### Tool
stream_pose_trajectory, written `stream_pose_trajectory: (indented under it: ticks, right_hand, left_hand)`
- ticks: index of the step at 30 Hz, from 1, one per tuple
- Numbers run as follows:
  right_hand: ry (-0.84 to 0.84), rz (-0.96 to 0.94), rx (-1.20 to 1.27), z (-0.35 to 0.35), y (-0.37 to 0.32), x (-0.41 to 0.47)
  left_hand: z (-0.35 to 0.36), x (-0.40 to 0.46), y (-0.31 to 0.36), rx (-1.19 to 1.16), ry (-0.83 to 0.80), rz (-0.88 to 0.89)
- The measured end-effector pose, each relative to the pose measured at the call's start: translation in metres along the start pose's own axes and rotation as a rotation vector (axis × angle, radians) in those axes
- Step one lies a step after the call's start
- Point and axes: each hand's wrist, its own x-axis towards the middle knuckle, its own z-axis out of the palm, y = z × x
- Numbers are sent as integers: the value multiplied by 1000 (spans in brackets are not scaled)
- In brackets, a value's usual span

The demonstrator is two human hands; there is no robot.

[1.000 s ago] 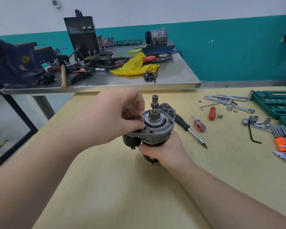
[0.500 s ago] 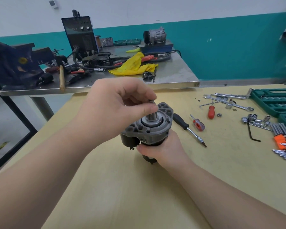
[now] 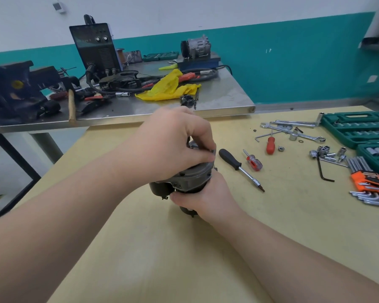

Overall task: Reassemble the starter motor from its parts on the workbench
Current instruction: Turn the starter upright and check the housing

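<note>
The starter motor point(image 3: 189, 179) stands upright on the wooden workbench point(image 3: 184, 259), grey housing on top, dark body below. My left hand point(image 3: 173, 143) covers its top end, fingers curled over the housing and shaft, which are hidden. My right hand point(image 3: 206, 193) grips the dark body from the right and below. A black-handled screwdriver point(image 3: 239, 167) lies just right of the motor.
Two red screwdrivers point(image 3: 253, 160) point(image 3: 270, 145), wrenches point(image 3: 293, 130), sockets point(image 3: 326, 153), hex keys point(image 3: 369, 184) and green socket cases point(image 3: 359, 127) fill the right side. Behind is a steel table point(image 3: 228, 99) with a welder point(image 3: 96, 49), yellow cloth point(image 3: 166, 88) and a vise point(image 3: 13, 92).
My left hand has moved from the housing rim up over the shaft and now closes down over the whole top. The motor leans slightly and its top face is hidden.
</note>
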Motion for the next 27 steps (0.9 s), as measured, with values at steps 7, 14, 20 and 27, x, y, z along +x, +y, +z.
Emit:
stream_pose_trajectory:
  ticks: [7, 14, 20, 27]
  right_hand:
    - [7, 3, -3, -1, 0, -1]
    - [-24, 7, -7, -4, -2, -2]
    - [-16, -1, 7, -3, 0, -2]
    - [-2, -25, -24, -3, 6, 0]
  left_hand:
    - [-1, 8, -3, 163, -167, 22]
    - [-11, 7, -8, 131, -253, 61]
    - [-14, 6, -13, 148, -275, 112]
    - [1, -16, -34, 78, -5, 156]
